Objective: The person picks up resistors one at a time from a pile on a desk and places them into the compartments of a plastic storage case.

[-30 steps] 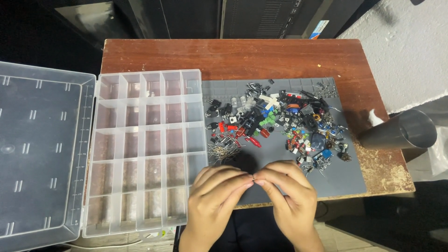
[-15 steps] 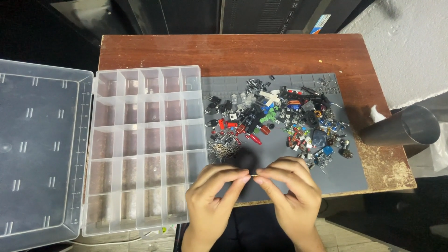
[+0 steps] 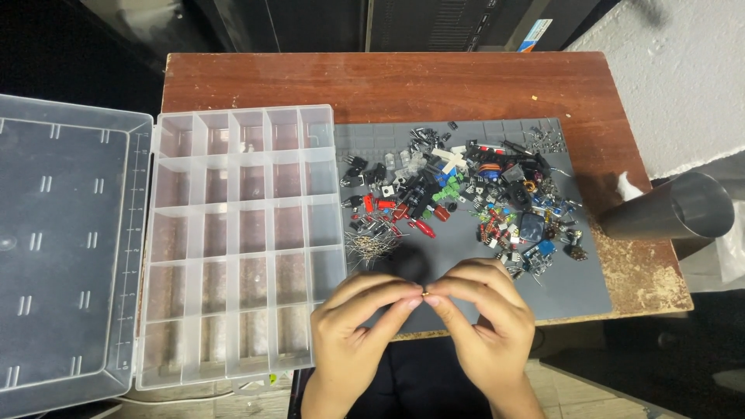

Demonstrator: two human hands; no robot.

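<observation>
Two hands pinch one tiny part at the near edge of a grey mat

The left hand and right hand meet fingertip to fingertip, each closed in a pinch on a tiny part that is too small to make out beyond a pale brownish speck; the wrists are cut off at the near edge of the view. The part is held just above the near edge of the grey mat. Far of the hands, a heap of small electronic parts lies on the mat, and a dark round blur beside it cannot be told. To the left sits a clear compartment box, its lid open flat and partly off the wooden bench. A grey tube lies at the right
</observation>
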